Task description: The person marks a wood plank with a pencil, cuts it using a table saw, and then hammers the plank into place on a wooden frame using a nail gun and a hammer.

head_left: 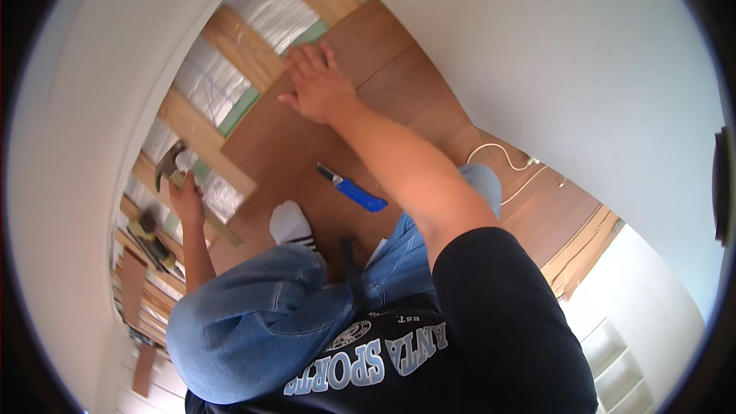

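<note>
My right hand (318, 84) lies with spread fingers on a reddish-brown floorboard (276, 126), close to the edge of the laid boards. Over on the left, my left hand (186, 199) grips a claw hammer (167, 167) just below its metal head. The hammer is above the exposed joists, apart from the boards. Between my right forearm and my socked foot (290, 222), a blue-handled utility knife (360, 194) rests on the boards, its dark tip toward the upper left.
Wooden joists (239, 44) cross silvery foil (201, 80) beyond the boards' edge. A yellow and black tool (147, 236) lies among the joists at left. A white cable (498, 147) runs along the right wall, and loose board pieces (133, 284) lie lower left.
</note>
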Available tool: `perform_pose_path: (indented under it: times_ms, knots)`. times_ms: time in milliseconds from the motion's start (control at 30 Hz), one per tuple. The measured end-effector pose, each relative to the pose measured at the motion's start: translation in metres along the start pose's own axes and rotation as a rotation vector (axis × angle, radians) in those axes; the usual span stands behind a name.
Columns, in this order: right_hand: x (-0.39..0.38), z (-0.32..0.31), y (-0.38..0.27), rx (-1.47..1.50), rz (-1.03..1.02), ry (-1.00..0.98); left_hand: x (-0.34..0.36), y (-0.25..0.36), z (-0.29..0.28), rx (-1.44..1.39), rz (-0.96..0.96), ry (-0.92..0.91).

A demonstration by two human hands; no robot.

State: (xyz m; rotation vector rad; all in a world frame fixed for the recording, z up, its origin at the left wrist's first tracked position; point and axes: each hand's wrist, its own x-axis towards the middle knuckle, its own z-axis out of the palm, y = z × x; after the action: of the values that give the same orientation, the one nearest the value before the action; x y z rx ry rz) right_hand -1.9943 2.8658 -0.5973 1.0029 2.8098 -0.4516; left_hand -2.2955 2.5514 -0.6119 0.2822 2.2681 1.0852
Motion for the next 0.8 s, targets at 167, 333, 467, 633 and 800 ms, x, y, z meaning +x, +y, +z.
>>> perform_pose_path:
  times_ms: [167,333,467,633,800]
  knots:
    - [-0.004,-0.003,0.000,0.072,-0.002,0.028,0.032,0.006,-0.022,0.487,0.230,0.062]
    - [-0.002,-0.003,-0.003,0.101,-0.015,0.097,0.052,0.005,-0.040,0.787,0.329,0.145]
    - [-0.004,-0.003,0.005,0.086,-0.013,0.093,0.042,0.032,-0.021,1.108,0.526,0.197]
    - [-0.002,0.003,-0.001,0.122,-0.034,0.180,0.013,0.089,0.041,0.876,0.818,-0.027]
    - [-0.005,0.001,0.005,0.115,-0.036,0.193,-0.025,0.114,0.126,0.692,0.813,-0.342]
